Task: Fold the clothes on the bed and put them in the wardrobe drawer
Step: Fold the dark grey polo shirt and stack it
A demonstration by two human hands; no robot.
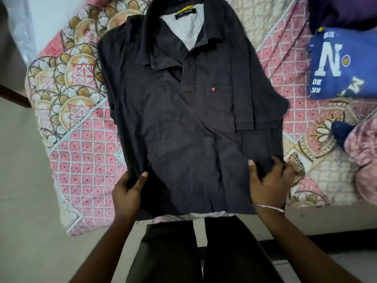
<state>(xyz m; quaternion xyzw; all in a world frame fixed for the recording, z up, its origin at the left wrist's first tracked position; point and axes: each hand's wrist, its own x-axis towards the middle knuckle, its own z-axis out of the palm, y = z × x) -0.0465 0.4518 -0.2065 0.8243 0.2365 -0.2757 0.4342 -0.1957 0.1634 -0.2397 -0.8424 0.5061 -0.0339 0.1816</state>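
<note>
A dark grey polo shirt (183, 119) lies front up on the bed, collar away from me, with a small red logo on the chest. Both of its sides are folded in, and the right sleeve lies flat over the body. My left hand (128, 193) grips the shirt's lower left edge, thumb on top of the cloth. My right hand (269, 180) grips the lower right edge, thumb on top and fingers curled around the folded side. The hem hangs at the bed's near edge.
The bed carries a pink and cream patterned quilt (85, 152). A blue garment with a white letter N (338, 64) lies at the right, a dark purple cloth (346, 11) behind it, and a pink cloth (365, 160) at the right edge. Floor shows on the left.
</note>
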